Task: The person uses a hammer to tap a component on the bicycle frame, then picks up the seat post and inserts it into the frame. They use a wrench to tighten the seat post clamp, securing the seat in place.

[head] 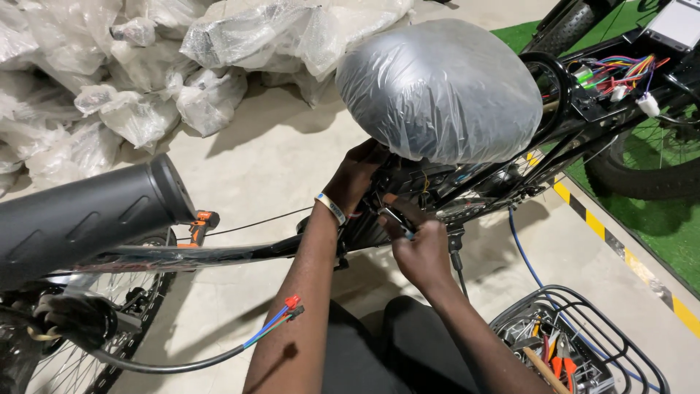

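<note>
the bike lies sideways, its seat wrapped in plastic and a loose cable unplugged, so assembly looks unfinished. under the seat, the left hand grips the frame; the right hand pinches a small tool.

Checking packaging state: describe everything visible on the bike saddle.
The saddle is a wide, rounded seat fully wrapped in clear, crinkled plastic film, so it reads as glossy grey with white glare; its own cover material cannot be told. It sits upright on the black bike frame, nose toward the lower left, above the concrete floor. The left hand reaches in just under its front lower edge; whether it touches the film cannot be told. The right hand works lower, clear of the saddle.
</note>
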